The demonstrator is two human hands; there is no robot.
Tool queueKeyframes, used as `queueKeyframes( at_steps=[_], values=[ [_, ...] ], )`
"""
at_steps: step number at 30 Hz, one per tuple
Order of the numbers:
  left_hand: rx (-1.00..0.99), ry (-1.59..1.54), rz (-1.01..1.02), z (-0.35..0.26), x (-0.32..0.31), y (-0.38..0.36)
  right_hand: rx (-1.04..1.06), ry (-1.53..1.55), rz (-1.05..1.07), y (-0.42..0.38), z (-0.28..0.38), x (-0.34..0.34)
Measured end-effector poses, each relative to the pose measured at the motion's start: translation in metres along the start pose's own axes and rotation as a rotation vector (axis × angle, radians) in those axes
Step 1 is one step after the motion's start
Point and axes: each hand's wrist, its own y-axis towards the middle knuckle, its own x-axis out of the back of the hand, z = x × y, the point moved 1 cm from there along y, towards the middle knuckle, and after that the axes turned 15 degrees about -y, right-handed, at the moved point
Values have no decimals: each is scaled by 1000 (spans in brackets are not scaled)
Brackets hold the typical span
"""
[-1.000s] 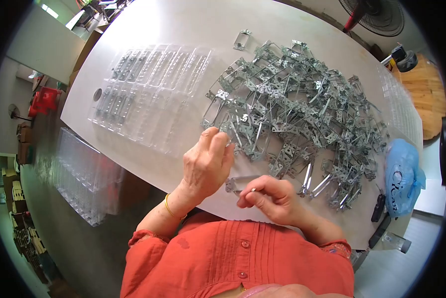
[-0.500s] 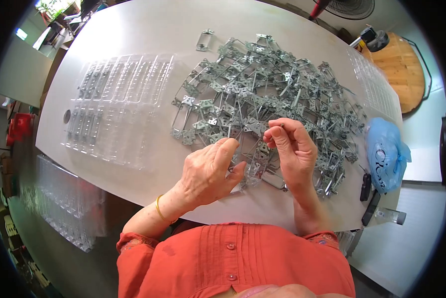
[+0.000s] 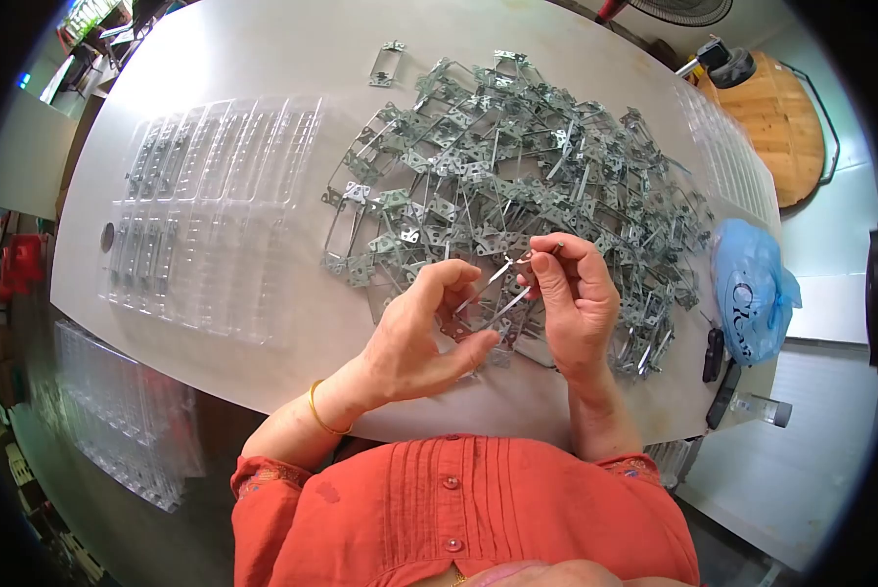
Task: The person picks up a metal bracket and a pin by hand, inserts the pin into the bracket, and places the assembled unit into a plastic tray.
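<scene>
Hands meet at the near edge of the white surface (image 3: 263,59). The left hand (image 3: 414,338) and the right hand (image 3: 576,303) each pinch one end of a thin silvery stamped-metal bracket (image 3: 507,284), held just above the surface. Risk: its slim bars could snag the tangled heap of grey metal brackets (image 3: 517,166) beyond and slip free. Far left lies a clear plastic compartment tray (image 3: 214,205).
</scene>
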Motion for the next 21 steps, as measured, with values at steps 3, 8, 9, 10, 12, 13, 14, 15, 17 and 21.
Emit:
queueKeyframes(
  at_steps=[3, 8, 9, 10, 12, 13, 14, 15, 17, 21],
  values=[
    [258, -608, -51, 9, 4, -2, -16, 52, 21, 1, 4, -7],
    [567, -964, 68, 6, 16, -1, 38, 8, 74, 2, 12, -23],
    [607, -1056, 82, 6, 17, -1, 39, 8, 79, 3, 12, -24],
    [606, -1057, 79, 7, 18, -1, 59, 23, 65, 5, 12, -25],
    [594, -1197, 34, 12, 18, -1, 81, 39, 56, 12, 10, -22],
    [592, -1197, 30, 14, 19, 0, 191, -120, 7, 18, 7, -15],
    [600, -1269, 23, 17, 20, 0, 301, -280, -44, 21, 7, -11],
    [607, -1342, 16, 18, 20, 1, 302, -280, -43, 22, 9, -10],
    [621, -1375, 9, 21, 20, 2, 206, -91, -49, 22, 15, -6],
    [645, -1430, 22, 24, 22, 2, 197, -22, -65, 17, 20, -13]
  ],
)
